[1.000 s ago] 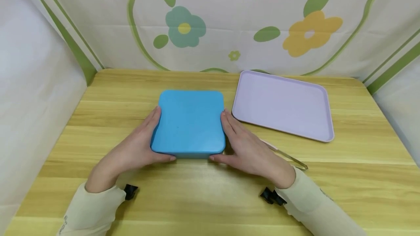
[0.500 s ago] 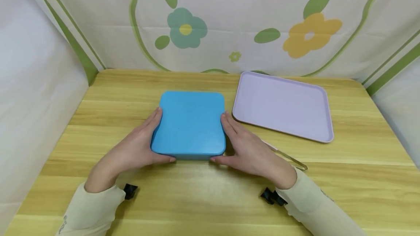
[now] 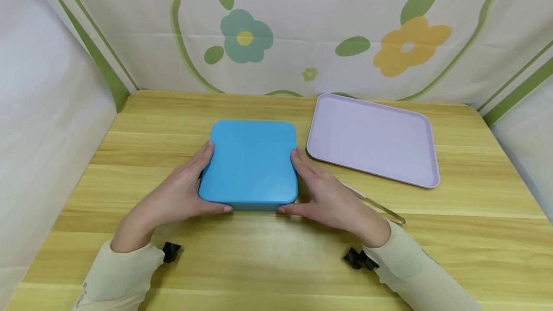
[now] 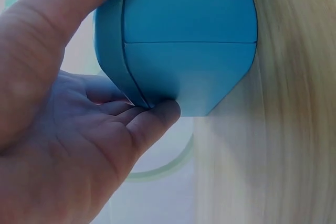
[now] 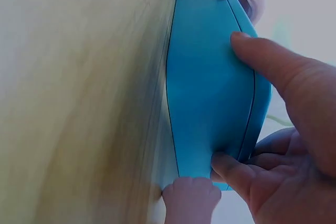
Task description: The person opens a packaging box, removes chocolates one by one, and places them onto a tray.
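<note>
A blue lidded box [image 3: 250,162] with rounded corners sits on the wooden table, its lid on. My left hand [image 3: 179,193] grips its left side, the thumb along the front face. On the opposite side my right hand [image 3: 328,198] holds it the same way. Both wrist views show a thin seam below the lid [image 4: 113,35], with fingertips [image 5: 226,163] pressing the box wall close to that seam. The thumb of the right hand reaches across the seam onto the front wall. The box's back side is hidden in the head view.
A lilac tray [image 3: 373,140] lies at the back right. Beyond my right hand rests a slim gold metal utensil [image 3: 384,209] with a pale pink part, partly hidden by that hand. A white flowered cloth [image 3: 289,28] hangs behind the wooden table [image 3: 268,263].
</note>
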`<state>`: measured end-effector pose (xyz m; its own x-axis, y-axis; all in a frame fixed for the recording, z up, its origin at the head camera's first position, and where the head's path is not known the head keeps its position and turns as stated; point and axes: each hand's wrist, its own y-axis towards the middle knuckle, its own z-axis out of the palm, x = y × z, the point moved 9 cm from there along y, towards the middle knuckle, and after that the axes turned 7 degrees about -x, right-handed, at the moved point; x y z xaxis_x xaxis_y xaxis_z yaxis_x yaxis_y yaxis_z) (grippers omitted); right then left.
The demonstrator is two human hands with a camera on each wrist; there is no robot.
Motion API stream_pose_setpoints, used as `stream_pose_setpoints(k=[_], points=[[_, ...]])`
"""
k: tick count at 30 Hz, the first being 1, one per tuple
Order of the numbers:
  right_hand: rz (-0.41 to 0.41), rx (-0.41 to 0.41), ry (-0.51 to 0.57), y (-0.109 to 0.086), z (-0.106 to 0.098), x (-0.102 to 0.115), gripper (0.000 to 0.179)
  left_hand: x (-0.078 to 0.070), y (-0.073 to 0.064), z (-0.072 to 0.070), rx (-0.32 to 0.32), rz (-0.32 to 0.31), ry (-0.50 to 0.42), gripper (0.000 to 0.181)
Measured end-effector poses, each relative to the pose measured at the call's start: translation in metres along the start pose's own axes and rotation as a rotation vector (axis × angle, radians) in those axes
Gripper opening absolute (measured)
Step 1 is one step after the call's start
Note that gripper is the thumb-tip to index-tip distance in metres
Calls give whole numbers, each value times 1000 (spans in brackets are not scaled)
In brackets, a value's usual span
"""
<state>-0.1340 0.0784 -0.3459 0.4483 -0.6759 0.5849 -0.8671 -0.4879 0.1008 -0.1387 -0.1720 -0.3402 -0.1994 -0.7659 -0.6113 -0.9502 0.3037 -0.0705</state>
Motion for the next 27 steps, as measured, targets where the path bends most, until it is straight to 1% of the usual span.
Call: stream_pose_setpoints(k=[3, 8, 15, 22, 27], points=[[-11, -23, 2, 0, -1, 1, 122, -1, 0, -1, -7, 4, -1, 146], [-33, -49, 1, -1, -1, 3, 122, -2, 0, -1, -7, -8, -6, 145], [-34, -42, 15, -2, -1, 2, 121, -2, 0, -2, -14, -11, -13, 146], [-47, -35, 31, -1, -2, 3, 120, 1, 0, -2, -19, -13, -37, 147], [-37, -30, 49, -1, -3, 2, 118, 3, -1, -2, -13, -17, -55, 145]])
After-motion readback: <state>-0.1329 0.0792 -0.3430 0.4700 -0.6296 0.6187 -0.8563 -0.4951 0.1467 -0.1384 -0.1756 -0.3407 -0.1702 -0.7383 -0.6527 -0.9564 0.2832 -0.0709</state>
